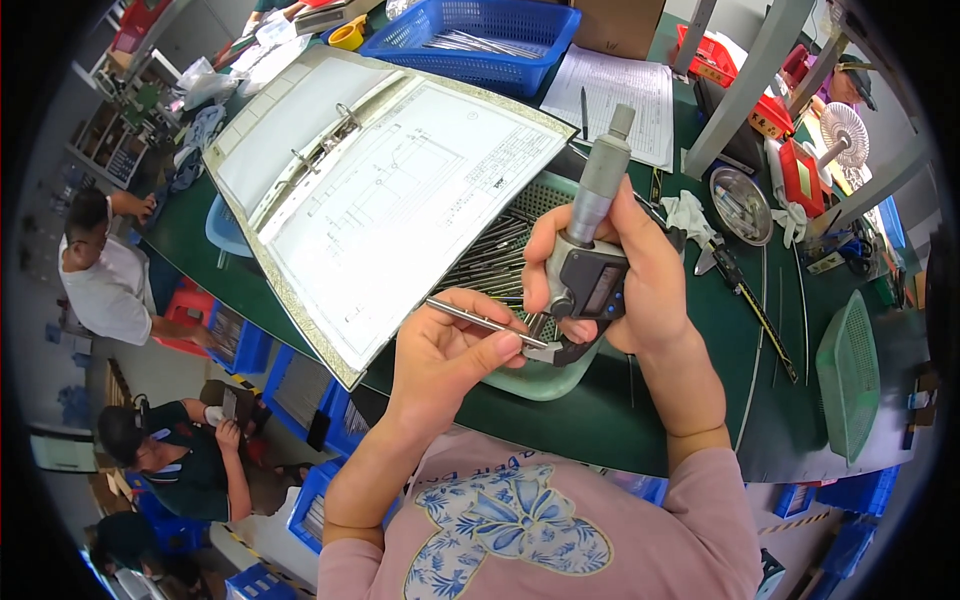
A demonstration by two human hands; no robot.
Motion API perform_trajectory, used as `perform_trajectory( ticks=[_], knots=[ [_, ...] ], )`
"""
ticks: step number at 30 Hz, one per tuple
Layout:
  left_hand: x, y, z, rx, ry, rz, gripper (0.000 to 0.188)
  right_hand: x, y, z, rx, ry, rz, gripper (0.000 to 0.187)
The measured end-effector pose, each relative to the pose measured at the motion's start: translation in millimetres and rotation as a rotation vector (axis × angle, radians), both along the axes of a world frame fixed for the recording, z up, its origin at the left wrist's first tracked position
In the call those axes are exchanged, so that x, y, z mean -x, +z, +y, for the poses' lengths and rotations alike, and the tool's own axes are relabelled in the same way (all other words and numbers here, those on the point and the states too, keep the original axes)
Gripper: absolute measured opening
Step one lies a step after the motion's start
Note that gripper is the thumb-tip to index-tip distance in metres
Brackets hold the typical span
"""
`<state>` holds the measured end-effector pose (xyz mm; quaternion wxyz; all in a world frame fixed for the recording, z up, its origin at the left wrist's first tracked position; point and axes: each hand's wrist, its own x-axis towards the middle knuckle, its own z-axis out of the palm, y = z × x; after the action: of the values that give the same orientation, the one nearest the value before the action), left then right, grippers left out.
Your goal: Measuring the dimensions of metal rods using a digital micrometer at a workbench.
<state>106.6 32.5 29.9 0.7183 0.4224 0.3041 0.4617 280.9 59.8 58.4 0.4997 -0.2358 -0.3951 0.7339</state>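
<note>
My left hand point(450, 345) pinches a thin metal rod point(470, 317) between thumb and fingers. The rod's right end reaches the jaws of a digital micrometer point(592, 270); whether the jaws touch it is too small to tell. Wrapped round the micrometer's body is my right hand point(645, 265), its thumb up beside the thimble. Below both hands stands a green plastic basket point(545, 382) full of similar metal rods point(497, 250). An opened ring binder point(390, 190) with a technical drawing leans over the basket's left part.
Behind the binder sits a blue basket point(470, 30) with rods, beside a paper sheet point(610, 100) and pen point(584, 112). To the right are a metal bowl point(741, 205), a caliper point(752, 305) and another green basket point(848, 380). Grey posts point(745, 90) rise there. Two people point(110, 270) work at left.
</note>
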Motion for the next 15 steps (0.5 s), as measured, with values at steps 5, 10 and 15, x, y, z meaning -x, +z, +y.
perform_trajectory(
  ticks=[5, 10, 15],
  knots=[
    [-0.9, 1.0, 1.8, -0.013, 0.005, 0.011, 0.020, 0.8, 1.5, 1.4, 0.052, 0.012, 0.079, 0.061],
    [-1.2, 0.6, 1.4, -0.018, 0.009, 0.010, 0.020, 0.7, -0.5, 1.5, 0.030, 0.032, 0.107, 0.058],
    [-2.7, -1.1, -0.4, -0.018, 0.002, -0.030, 0.020, 0.8, 0.0, 0.9, 0.017, 0.008, 0.062, 0.060]
  ],
)
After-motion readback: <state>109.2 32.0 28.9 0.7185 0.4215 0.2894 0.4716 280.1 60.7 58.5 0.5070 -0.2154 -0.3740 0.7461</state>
